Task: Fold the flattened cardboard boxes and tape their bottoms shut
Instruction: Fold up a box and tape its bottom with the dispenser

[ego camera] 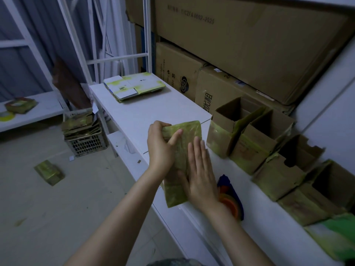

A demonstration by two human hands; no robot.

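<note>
Centre of frame: a green-stained box (191, 131) lies at the near edge of the white table (134, 116), its lower end overhanging the edge. The left hand (162, 148) grips the box's upper left corner, fingers curled over the far edge and thumb laid across the top face. The right hand (201, 175) lies flat on the same face, fingers straight and close together, thumb spread toward the left.

Right of centre: a blue and orange object (230, 200) lies on the table just beside the box, largely hidden by the right wrist; what it is cannot be told.

Right: a row of open boxes (259, 143) stands upright along the back of the table, touching one another; the nearest is just beside the held box.

Upper centre: a stack of flat boxes (134, 87) lies at the far end of the table.

Upper right: large brown cartons (249, 45) are piled behind the row.

Left: a crate (86, 144) on the floor holds more flattened cardboard. A lone green box (49, 172) lies on the floor (57, 208), well apart from the table. A low shelf (44, 110) at the left edge carries tape rolls (19, 105).
</note>
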